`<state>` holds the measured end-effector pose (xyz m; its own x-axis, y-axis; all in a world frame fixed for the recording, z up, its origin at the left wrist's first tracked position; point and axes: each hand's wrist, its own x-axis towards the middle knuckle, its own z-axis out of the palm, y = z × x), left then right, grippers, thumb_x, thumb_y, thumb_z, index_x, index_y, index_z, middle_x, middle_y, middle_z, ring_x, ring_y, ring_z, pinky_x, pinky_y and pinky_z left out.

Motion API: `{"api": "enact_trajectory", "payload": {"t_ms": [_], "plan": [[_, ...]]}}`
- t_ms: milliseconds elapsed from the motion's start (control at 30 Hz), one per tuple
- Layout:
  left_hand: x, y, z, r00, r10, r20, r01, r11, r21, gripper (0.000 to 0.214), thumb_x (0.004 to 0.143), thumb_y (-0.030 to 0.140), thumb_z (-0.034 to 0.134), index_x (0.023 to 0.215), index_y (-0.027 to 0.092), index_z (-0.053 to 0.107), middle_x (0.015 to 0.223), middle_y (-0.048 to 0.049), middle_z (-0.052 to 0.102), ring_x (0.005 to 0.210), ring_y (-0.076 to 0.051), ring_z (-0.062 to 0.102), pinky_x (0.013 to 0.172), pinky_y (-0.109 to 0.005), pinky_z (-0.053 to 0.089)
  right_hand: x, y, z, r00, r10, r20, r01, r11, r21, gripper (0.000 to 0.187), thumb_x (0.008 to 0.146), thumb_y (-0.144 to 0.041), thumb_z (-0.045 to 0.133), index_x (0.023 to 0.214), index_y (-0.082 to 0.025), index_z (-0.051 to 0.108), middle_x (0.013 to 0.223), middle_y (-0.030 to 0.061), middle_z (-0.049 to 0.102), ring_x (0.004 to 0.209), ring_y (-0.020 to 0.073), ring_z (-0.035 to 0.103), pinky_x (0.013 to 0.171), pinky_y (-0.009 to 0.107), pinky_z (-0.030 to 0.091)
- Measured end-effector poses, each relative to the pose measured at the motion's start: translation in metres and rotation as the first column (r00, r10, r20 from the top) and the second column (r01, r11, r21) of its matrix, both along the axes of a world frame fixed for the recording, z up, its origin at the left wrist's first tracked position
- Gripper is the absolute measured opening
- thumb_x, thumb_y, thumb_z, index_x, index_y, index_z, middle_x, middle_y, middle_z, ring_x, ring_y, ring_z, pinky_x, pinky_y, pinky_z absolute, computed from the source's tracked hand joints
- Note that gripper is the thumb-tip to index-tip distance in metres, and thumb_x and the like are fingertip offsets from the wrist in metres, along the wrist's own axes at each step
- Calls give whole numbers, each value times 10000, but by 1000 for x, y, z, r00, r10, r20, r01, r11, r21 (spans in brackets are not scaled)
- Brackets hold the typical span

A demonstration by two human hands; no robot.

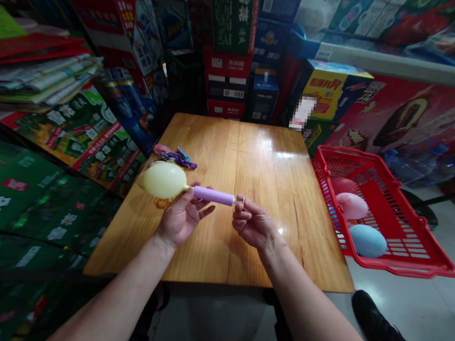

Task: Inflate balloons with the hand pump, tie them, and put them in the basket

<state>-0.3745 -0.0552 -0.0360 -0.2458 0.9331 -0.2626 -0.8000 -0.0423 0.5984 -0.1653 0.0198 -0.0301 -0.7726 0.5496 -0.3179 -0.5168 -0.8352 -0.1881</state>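
Presently, left grip (183, 214): clenched on the neck of the pale yellow balloon (163, 180), against the purple hand pump (213, 195).
Right grip (252, 224): pinching the pump's end ring (243, 199).
Position: above the wooden desk (261, 157).

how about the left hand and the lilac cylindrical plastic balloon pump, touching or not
Touching: the head view shows the left hand curled under the lilac cylindrical plastic balloon pump, with its fingers against the pump's underside.
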Motion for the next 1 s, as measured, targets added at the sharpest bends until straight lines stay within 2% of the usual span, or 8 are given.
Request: {"api": "enact_trajectory", "payload": {"t_ms": [133, 300, 400, 567, 667, 833, 933, 1000], "plan": [[12, 2, -1, 998, 30, 48, -28, 999, -46, 280, 920, 278, 673, 1191, 209, 678, 1137, -140, 737, 976, -216, 720, 815, -350, 600, -7, -4, -5, 1000, 19, -20, -19, 1000, -8, 169, 885, -141, 703, 1028, -160, 616, 785, -1, 686, 528, 37, 507, 521, 138, 452], [-3, 8, 16, 990, 125, 68, -124, 992, -15, 269, 899, 252, 691, 1159, 181, 688, 1100, -147, 744, 916, -209, 729, 752, -313, 611, 9, 15, 11, 999, -26, -30, 27, 999, 38, 177, 861, -134, 728, 1011, -141, 635, 729, -11, 677, 496, 37, 493, 499, 147, 425], [-5, 6, 21, 982, 185, 36, -186, 982, 24, 306, 866, 269, 736, 1161, 202, 693, 1121, -129, 746, 915, -215, 732, 739, -313, 616, 11, 16, 11, 991, -83, -106, 85, 996, 19, 195, 839, -128, 760, 992, -155, 641, 705, -38, 656, 500, 30, 487, 506, 138, 414], [13, 0, 13, 998, 44, 50, -45, 999, 1, 347, 873, 250, 734, 1216, 247, 678, 1192, -119, 730, 996, -232, 723, 779, -349, 616, -8, -5, -6, 993, -20, -115, 16, 999, -37, 227, 855, -189, 775, 1040, -184, 643, 795, -13, 694, 581, 60, 548, 571, 176, 464], [13, 1, 10, 997, 45, 69, -45, 999, 6, 372, 888, 227, 714, 1256, 235, 663, 1168, -138, 735, 951, -211, 728, 788, -334, 612, -11, -9, -5, 993, -6, -114, -2, 998, -66, 226, 858, -171, 768, 1044, -177, 639, 776, -13, 689, 565, 55, 534, 555, 166, 450], [-9, 6, 16, 993, 102, 61, -104, 994, 32, 340, 902, 228, 694, 1238, 186, 671, 1150, -169, 734, 940, -210, 728, 776, -317, 615, 2, 6, 12, 995, -47, -93, 44, 999, -29, 167, 854, -115, 743, 986, -144, 646, 718, -15, 674, 500, 36, 497, 501, 149, 412], [-8, 5, 18, 992, 121, 40, -124, 990, 66, 339, 897, 236, 702, 1233, 213, 673, 1179, -145, 730, 954, -215, 726, 762, -322, 618, -2, 4, 7, 984, -118, -135, 112, 992, -56, 143, 867, -107, 732, 968, -155, 644, 676, -54, 644, 471, 16, 468, 485, 129, 390], [0, 3, 16, 996, 77, 41, -79, 996, 46, 338, 890, 232, 710, 1226, 233, 677, 1186, -131, 731, 963, -219, 724, 770, -335, 619, -10, -2, -2, 987, -101, -123, 90, 992, -91, 154, 861, -119, 751, 962, -159, 641, 699, -47, 662, 489, 18, 488, 506, 133, 412]]}}
